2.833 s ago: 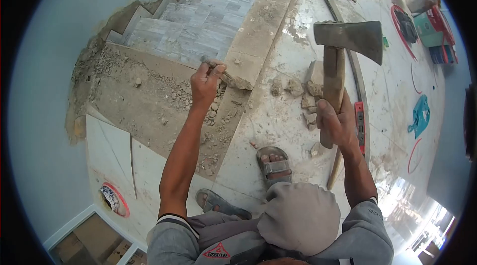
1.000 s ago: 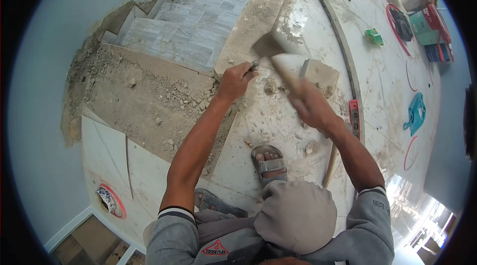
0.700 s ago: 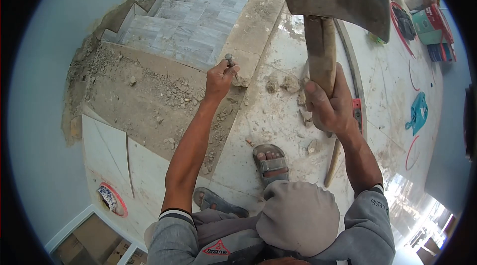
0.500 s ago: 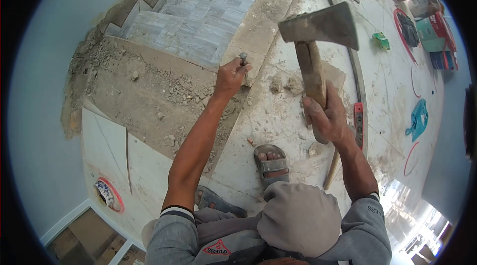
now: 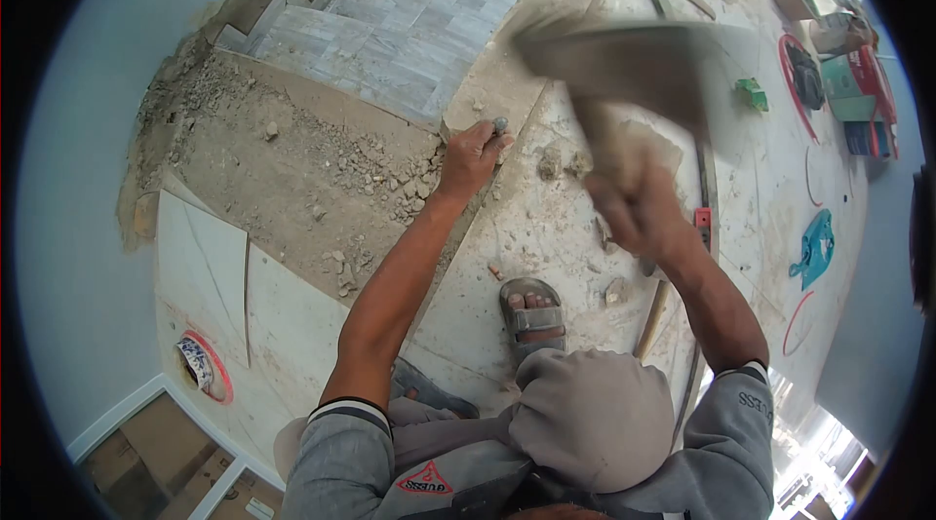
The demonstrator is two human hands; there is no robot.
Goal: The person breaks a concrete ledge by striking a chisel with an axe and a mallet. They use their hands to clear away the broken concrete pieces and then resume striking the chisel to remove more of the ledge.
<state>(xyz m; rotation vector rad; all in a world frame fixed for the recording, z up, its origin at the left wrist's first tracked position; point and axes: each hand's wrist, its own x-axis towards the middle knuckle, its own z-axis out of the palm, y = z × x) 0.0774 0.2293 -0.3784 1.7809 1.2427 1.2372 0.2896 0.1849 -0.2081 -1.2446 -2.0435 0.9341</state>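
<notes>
My left hand [image 5: 470, 161] is closed round a metal chisel [image 5: 500, 125], whose round head sticks up above the fingers, at the edge of the concrete ledge [image 5: 487, 77] by the tiled stairs. In my right hand [image 5: 643, 208] is the wooden handle of an axe-shaped hammer [image 5: 624, 72]. The hammer's broad metal head is raised, smeared by motion, up and to the right of the chisel. Broken rubble [image 5: 405, 184] lies left of my left hand.
Tiled stairs [image 5: 400, 33] rise at the upper left. On the dusty floor are a red level [image 5: 703, 220], a wooden handle [image 5: 651, 320], a teal bag [image 5: 815, 247] and a green wrapper [image 5: 752, 93]. Buckets [image 5: 858, 91] stand at the right. My sandalled foot [image 5: 534, 313] is below.
The hammer head has moved slightly left and is now blurred. My left hand and the chisel appear slightly further right, and the whole view has shifted a little.
</notes>
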